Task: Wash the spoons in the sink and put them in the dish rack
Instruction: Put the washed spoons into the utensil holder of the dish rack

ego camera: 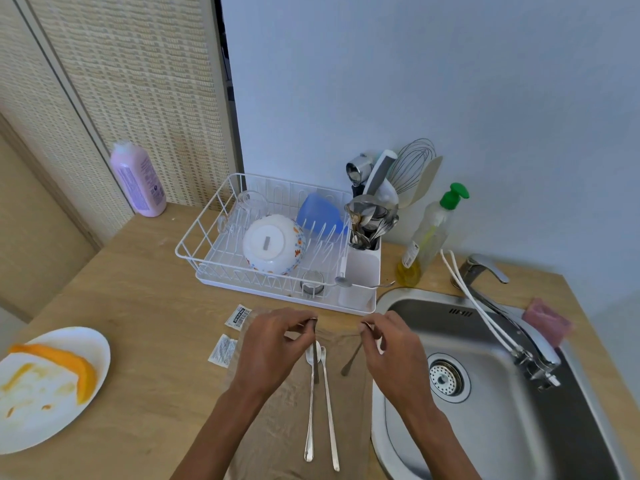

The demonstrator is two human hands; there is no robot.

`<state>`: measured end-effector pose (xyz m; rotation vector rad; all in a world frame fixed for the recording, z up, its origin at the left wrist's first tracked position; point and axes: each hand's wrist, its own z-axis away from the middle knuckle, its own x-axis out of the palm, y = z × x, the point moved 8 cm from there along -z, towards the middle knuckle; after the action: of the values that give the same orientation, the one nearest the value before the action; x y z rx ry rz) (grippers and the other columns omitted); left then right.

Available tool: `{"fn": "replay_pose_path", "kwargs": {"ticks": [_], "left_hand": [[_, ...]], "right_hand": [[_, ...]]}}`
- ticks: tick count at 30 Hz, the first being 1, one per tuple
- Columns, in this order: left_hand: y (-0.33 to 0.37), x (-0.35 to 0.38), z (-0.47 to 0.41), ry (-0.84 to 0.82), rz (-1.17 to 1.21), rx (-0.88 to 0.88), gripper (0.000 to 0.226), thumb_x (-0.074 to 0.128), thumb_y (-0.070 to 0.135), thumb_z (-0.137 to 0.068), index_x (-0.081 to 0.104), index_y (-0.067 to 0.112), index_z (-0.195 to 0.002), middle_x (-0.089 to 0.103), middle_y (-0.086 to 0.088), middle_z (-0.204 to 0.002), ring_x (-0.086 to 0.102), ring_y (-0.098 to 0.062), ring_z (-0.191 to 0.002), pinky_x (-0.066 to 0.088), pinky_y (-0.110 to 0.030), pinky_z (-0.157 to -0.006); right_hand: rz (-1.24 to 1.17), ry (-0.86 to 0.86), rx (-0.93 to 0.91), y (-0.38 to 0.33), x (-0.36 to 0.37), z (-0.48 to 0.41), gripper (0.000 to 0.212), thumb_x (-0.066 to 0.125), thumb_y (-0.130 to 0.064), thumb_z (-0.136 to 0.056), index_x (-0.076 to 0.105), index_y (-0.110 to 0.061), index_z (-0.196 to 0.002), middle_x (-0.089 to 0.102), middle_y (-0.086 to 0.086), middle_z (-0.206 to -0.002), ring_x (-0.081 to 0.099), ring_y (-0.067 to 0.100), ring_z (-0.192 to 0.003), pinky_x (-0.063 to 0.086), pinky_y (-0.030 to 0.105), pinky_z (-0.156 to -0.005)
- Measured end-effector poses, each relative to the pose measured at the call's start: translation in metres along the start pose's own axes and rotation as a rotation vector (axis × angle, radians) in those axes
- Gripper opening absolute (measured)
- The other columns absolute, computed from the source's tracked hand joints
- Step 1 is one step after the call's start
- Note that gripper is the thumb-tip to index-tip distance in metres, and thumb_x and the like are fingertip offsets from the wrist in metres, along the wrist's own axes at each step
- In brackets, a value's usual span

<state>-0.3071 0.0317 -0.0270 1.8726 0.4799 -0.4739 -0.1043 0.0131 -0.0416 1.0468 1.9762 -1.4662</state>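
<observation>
1. Left hand (pixel 273 344) up over the cloth (pixel 277 427), fingertips pinching a small spoon (pixel 316 370), handle hanging down.
2. Right hand (pixel 391 348) pinches a second spoon (pixel 349 363), handle dangling.
3. Two long spoons (pixel 329 410) lie on the cloth between the sink (pixel 491 438) and a dirty plate (pixel 52 427), dish rack (pixel 360 271) behind.

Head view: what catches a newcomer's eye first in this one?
Two hands at centre, the left hand and right hand, each pinching a spoon over a beige cloth where two long spoons lie side by side. Behind stands a white dish rack holding an upturned bowl; the steel sink is at right.
</observation>
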Motion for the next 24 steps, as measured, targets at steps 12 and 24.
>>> {"fn": "replay_pose_path", "kwargs": {"ticks": [12, 24], "left_hand": [[-0.005, 0.001, -0.004, -0.003, -0.007, -0.003, 0.025, 0.075, 0.006, -0.081, 0.078, 0.027, -0.094, 0.072, 0.022, -0.082, 0.067, 0.006, -0.076, 0.057, -0.020, -0.056], [-0.002, -0.001, -0.003, 0.007, -0.004, 0.008, 0.028, 0.075, 0.005, -0.080, 0.078, 0.029, -0.095, 0.067, 0.032, -0.083, 0.067, 0.006, -0.076, 0.057, -0.019, -0.058]], "right_hand": [[-0.073, 0.180, 0.101, -0.006, -0.095, -0.056, 0.012, 0.060, -0.017, -0.094, 0.067, -0.026, -0.090, 0.062, -0.011, -0.066, 0.058, 0.004, -0.060, 0.043, 0.018, -0.054], [-0.221, 0.254, 0.301, 0.040, -0.085, -0.110, 0.011, 0.060, -0.015, -0.091, 0.065, -0.022, -0.084, 0.069, 0.001, -0.064, 0.068, 0.010, -0.052, 0.061, 0.038, -0.062]]}}
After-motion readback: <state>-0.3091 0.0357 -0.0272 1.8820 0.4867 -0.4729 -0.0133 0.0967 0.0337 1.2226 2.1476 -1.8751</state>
